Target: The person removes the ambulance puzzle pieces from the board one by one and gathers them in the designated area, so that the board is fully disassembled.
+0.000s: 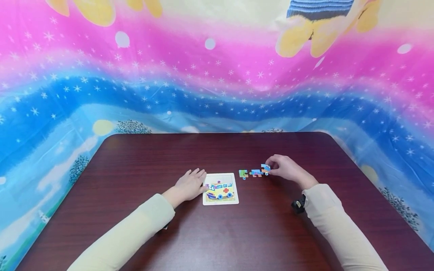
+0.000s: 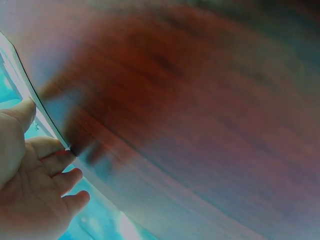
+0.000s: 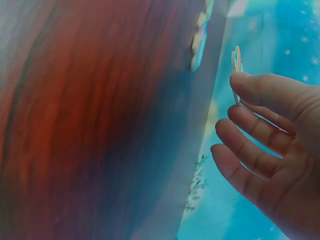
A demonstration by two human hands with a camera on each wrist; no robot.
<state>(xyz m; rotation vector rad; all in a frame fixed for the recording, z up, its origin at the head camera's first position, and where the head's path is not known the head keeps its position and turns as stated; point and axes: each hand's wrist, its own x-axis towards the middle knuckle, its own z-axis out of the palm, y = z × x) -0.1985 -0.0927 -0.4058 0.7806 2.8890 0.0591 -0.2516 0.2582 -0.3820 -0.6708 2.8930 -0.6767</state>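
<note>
Between thumb and fingertips, my right hand (image 1: 286, 169) pinches a small jigsaw puzzle piece (image 1: 265, 169) just above the table. The right wrist view shows this thin puzzle piece (image 3: 236, 62) edge-on, held by my right hand (image 3: 270, 135). Two more pieces, a green one (image 1: 243, 173) and a blue-pink one (image 1: 256, 173), lie to its left. My left hand (image 1: 190, 185) lies with fingers extended at the left edge of a white-framed puzzle board (image 1: 221, 203), its thumb touching the frame. A yellow ambulance picture (image 1: 220, 191) fills the board. In the left wrist view my left hand (image 2: 42, 180) shows its palm.
The dark reddish wooden table (image 1: 135, 158) carries the board and pieces near its middle. A printed pink and blue cloth (image 1: 210, 82) hangs behind and along its sides. A black wrist device (image 1: 298, 204) sits below the right sleeve.
</note>
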